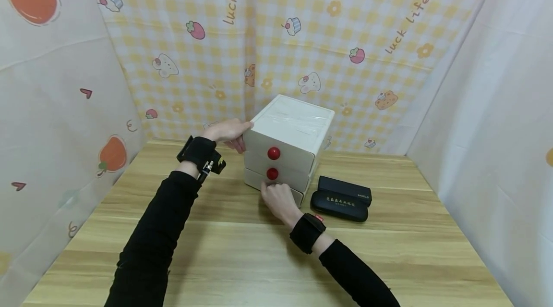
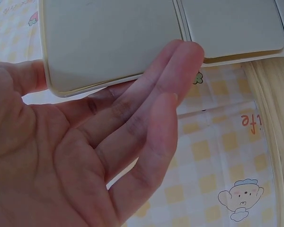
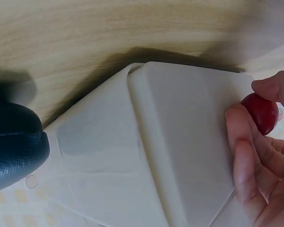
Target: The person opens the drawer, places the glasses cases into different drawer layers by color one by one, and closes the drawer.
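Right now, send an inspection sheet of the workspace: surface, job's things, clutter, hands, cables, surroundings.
Surface: wood-grain tabletop.
Job's things: white drawer box, upright; two red knobs visible on its front in the head view.
Clutter: two black cases, side by side, right of the box.
Hands: left hand touches the box's left side; right hand pinches a lower knob.
Cables: nothing seen.
Surroundings: checked cloth behind, white cloth both sides.

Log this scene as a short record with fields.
Box: white, with drawers, on the table
Left hand: touches the box at its left side
Right hand: pinches a red knob
Other knobs: two, red, above the right hand in the head view
Cases: two, black, right of the box
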Demonstrator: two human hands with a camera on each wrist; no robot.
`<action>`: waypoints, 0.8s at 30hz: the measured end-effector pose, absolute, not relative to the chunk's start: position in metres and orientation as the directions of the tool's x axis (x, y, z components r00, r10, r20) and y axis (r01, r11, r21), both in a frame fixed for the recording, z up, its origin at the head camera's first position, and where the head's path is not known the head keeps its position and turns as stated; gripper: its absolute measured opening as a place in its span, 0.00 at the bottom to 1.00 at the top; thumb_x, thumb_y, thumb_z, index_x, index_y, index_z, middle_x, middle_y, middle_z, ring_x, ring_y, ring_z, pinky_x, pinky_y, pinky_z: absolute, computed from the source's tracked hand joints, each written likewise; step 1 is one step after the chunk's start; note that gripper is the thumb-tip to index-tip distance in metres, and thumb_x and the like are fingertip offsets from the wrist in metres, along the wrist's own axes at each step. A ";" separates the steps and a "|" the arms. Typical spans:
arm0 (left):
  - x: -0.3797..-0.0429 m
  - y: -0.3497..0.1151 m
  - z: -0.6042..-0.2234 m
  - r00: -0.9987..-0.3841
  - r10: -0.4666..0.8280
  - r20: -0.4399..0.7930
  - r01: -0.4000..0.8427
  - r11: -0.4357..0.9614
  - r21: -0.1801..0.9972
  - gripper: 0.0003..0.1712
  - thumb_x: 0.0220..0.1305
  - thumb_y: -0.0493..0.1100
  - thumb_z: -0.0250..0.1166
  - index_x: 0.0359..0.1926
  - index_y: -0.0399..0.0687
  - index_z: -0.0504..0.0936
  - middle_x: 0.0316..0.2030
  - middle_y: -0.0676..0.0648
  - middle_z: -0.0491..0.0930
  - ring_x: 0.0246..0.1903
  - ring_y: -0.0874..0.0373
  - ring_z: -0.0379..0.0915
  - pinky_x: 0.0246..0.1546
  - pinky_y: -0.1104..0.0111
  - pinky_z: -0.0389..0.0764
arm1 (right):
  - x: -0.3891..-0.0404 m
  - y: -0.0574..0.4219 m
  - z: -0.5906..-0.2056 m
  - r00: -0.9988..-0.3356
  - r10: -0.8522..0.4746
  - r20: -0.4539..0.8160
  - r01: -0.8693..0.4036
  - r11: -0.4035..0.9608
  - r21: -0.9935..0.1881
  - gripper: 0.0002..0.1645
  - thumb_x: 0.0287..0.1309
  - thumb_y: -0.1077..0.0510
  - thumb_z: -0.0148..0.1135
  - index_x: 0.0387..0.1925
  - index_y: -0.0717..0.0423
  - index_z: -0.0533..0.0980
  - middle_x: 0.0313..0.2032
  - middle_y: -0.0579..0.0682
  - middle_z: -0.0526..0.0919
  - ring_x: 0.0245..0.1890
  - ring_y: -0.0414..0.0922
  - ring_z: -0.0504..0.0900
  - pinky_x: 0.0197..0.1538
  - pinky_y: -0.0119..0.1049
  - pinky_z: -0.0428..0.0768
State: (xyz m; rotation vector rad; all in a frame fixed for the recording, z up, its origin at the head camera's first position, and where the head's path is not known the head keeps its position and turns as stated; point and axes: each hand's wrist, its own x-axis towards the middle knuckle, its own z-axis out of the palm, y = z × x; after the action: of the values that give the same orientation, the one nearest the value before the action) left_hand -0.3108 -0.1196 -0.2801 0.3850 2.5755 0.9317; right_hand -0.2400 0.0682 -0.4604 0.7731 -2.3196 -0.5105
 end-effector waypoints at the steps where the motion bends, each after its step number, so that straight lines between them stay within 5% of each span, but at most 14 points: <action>1: -0.311 -0.120 -0.280 -0.894 0.372 -0.250 0.125 0.743 0.657 0.39 0.73 0.56 0.34 0.35 0.29 0.83 0.29 0.39 0.87 0.32 0.51 0.86 0.43 0.59 0.81 | -0.240 0.068 -0.461 -0.622 -0.645 0.444 -0.396 0.748 0.532 0.04 0.50 0.60 0.62 0.29 0.48 0.76 0.09 0.40 0.69 0.10 0.35 0.69 0.13 0.30 0.66; 14: -0.310 -0.118 -0.283 -0.913 0.327 -0.245 0.085 0.739 0.669 0.40 0.73 0.60 0.36 0.35 0.31 0.83 0.30 0.39 0.87 0.33 0.51 0.86 0.43 0.60 0.80 | -0.246 0.078 -0.467 -0.502 -0.727 0.469 -0.452 0.683 0.575 0.04 0.49 0.63 0.57 0.26 0.49 0.73 0.11 0.40 0.71 0.10 0.35 0.70 0.13 0.31 0.68; 24: -0.313 -0.119 -0.283 -0.919 0.326 -0.223 0.102 0.740 0.664 0.40 0.73 0.60 0.37 0.34 0.31 0.83 0.30 0.39 0.87 0.30 0.53 0.86 0.42 0.60 0.81 | -0.246 0.077 -0.463 -0.504 -0.744 0.438 -0.459 0.660 0.594 0.09 0.50 0.63 0.58 0.22 0.48 0.69 0.10 0.39 0.67 0.10 0.33 0.67 0.12 0.30 0.68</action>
State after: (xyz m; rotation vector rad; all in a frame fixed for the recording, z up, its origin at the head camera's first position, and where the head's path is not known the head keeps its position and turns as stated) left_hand -0.3125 -0.1194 -0.2833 0.3315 2.6171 0.9718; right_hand -0.2464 0.0768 -0.4626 0.9261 -2.1853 -0.5336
